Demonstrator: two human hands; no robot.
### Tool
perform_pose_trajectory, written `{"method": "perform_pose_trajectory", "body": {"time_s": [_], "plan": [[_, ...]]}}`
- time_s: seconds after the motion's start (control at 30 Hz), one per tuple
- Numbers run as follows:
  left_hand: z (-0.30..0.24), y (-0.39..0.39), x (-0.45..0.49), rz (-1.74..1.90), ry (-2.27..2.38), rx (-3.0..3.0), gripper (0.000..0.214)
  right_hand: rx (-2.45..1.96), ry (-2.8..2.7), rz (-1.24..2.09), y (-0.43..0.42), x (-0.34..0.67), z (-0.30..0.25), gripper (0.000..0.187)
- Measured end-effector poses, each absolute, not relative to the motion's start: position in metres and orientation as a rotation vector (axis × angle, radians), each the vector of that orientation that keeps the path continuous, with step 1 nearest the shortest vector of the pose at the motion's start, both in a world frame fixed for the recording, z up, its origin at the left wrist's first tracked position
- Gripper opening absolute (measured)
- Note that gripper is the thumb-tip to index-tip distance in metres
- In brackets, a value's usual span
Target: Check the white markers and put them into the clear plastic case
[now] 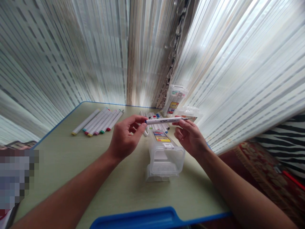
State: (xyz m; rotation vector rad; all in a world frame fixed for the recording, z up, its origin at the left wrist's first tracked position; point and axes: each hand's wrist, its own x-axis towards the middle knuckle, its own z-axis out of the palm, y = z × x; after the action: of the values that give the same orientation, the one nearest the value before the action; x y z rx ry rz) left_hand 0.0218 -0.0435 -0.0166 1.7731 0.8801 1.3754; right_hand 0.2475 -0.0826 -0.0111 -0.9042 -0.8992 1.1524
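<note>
1 white marker [164, 120] held level between both hands, above a clear case [165, 159] lying on the worktop [71, 159].

The left hand [125, 136] pinches the marker's left end with narrow fingers [142, 127]; the right hand [190, 136] grips the dark-tipped right end the same way. The step in hand appears to be handling this 1 marker, perhaps its cap. Any next move calls for 1 hand to keep its hold while the other lets go. A row of markers [97, 122] lies at left, more markers [154, 126] lie behind the case, and an upright case [175, 100] stands by the curtain [238, 63].
</note>
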Motion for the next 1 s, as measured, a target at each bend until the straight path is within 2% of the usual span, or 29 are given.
{"method": "perform_pose_trajectory", "body": {"time_s": [0.17, 0.53, 0.73, 1.0], "plan": [[-0.0151, -0.0445, 0.0235, 1.352, 0.855, 1.669, 0.030, -0.883, -0.884, 1.174, -0.0829, 0.2465, -0.0100, 0.020], [-0.0173, -0.0445, 0.0263, 1.350, 0.812, 1.609, 0.027, -0.848, -0.807, 1.186, -0.0827, 0.2457, -0.0102, 0.024], [-0.0182, -0.0452, 0.0271, 1.356, 0.835, 1.589, 0.030, -0.884, -0.745, 1.172, -0.0824, 0.2430, -0.0095, 0.033], [-0.0152, -0.0485, 0.0258, 1.369, 0.800, 1.631, 0.027, -0.846, -0.710, 1.222, -0.0826, 0.2428, -0.0066, 0.031]]}}
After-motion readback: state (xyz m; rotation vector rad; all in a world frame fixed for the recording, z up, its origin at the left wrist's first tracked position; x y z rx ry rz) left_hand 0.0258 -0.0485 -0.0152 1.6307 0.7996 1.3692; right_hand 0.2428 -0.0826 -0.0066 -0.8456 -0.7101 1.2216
